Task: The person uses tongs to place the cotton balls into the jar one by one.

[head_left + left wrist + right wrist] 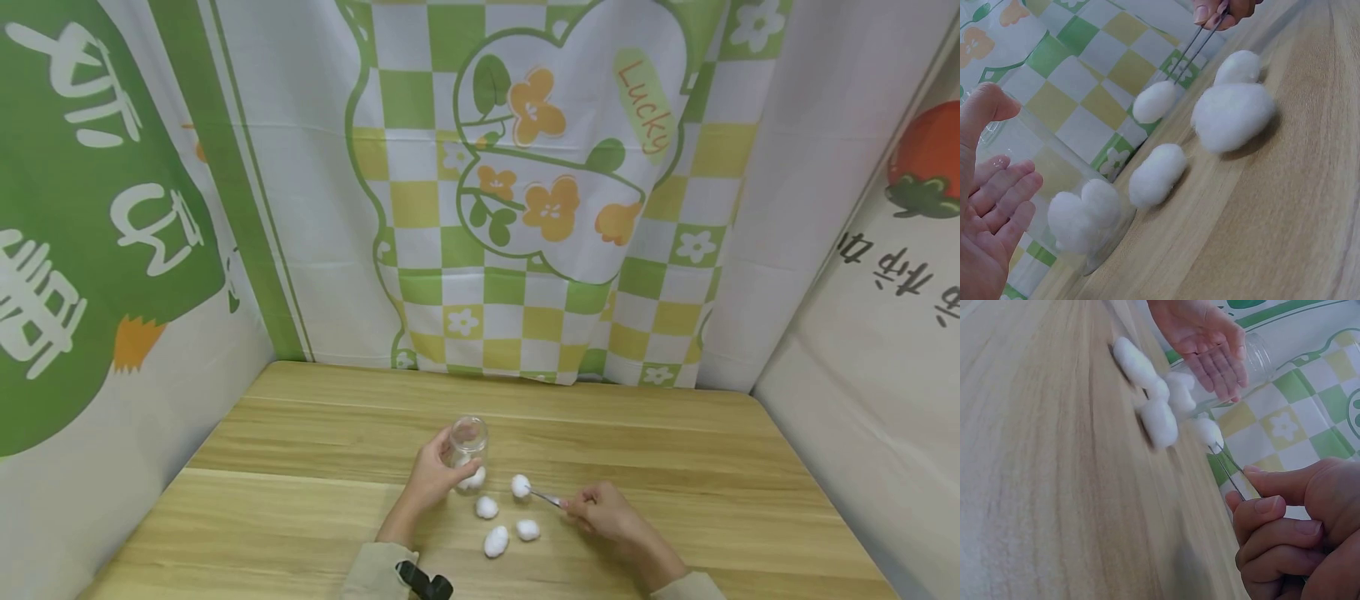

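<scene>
My left hand holds a clear glass jar upright on the table, thumb on the near side and fingers round the far side. White cotton balls lie at the bottom of the jar. My right hand grips metal tweezers between thumb and fingers. Pinched in the tweezer tips is one cotton ball, raised off the table just right of the jar. Three loose cotton balls lie nearer to me: one close to the jar, another to the right, a third in front.
The wooden table spreads out on all sides of the hands. A checked green and yellow curtain hangs along its back edge, and printed cloths flank it left and right. A black strap piece sits at the left sleeve.
</scene>
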